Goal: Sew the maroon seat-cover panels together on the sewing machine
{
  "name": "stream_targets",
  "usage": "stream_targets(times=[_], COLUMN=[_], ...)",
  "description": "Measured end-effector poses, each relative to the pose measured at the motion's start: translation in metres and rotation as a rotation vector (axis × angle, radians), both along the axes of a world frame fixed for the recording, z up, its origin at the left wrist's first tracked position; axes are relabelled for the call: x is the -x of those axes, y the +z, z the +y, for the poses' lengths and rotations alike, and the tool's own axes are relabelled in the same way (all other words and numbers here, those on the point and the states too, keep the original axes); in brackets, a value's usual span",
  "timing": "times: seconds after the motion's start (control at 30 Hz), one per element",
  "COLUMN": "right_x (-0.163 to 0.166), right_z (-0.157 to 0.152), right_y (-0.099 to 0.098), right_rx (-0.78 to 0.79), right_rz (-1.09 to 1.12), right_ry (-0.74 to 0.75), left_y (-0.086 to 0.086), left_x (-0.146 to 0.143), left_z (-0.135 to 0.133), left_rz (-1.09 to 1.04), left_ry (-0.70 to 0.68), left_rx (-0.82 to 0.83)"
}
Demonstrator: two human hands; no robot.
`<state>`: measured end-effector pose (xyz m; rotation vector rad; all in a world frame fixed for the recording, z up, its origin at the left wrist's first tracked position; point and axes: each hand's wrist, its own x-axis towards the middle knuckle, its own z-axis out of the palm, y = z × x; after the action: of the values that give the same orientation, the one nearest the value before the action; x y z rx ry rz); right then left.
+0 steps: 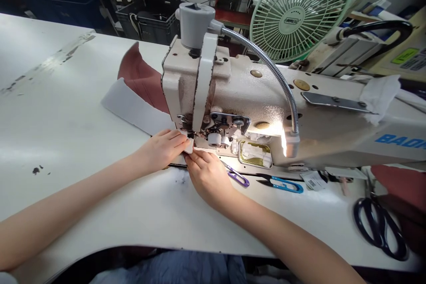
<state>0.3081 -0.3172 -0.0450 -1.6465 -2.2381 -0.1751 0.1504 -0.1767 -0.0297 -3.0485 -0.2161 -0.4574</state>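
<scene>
A sewing machine (186, 66) stands in front of me, its needle area low at the head's left end. A strip of pale grey material (140, 108) runs along the table to this area, with a dusty-red fabric piece (141, 73) behind it. My left hand (163, 151) is closed over the strip's near end, fingers together, beside the presser foot. Just right of it, my right hand (209, 175) pinches the same end with bent fingers. The fingertips of both hands nearly meet, and the needle tip is hidden.
Purple thread snips (238, 177), blue thread snips (288, 185) and dark-handled scissors (379, 226) lie to the right. A small tin (255, 166) with white pieces sits under the machine arm. A lit gooseneck lamp (292, 144) hangs there. Behind are a green fan (299, 17) and crates (146, 24).
</scene>
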Motion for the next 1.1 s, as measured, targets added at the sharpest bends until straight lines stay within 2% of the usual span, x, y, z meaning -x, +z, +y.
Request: stream_targets(times=[0.1, 0.33, 0.5, 0.73, 0.93, 1.1], right_x=[0.001, -0.002, -0.004, -0.001, 0.000, 0.000], right_z=[-0.003, 0.000, 0.006, 0.017, 0.024, 0.026], right_y=[0.007, 0.016, 0.014, 0.022, 0.019, 0.016], right_rx=[0.028, 0.176, 0.275, 0.389, 0.388, 0.380], right_rz=[0.014, 0.036, 0.013, -0.054, -0.063, -0.070], right_ry=[-0.039, -0.187, -0.234, -0.288, -0.333, -0.350], left_y=[0.003, -0.002, -0.002, -0.001, 0.000, -0.001], left_x=[0.001, -0.006, -0.013, -0.017, -0.019, -0.020], left_z=[0.005, 0.018, 0.022, 0.031, 0.040, 0.046], left_rz=[-0.028, -0.200, -0.142, -0.121, -0.136, -0.076], left_ry=[-0.013, -0.067, -0.087, -0.125, -0.176, -0.124], left_rx=[-0.002, 0.134, 0.093, 0.126, 0.186, 0.278])
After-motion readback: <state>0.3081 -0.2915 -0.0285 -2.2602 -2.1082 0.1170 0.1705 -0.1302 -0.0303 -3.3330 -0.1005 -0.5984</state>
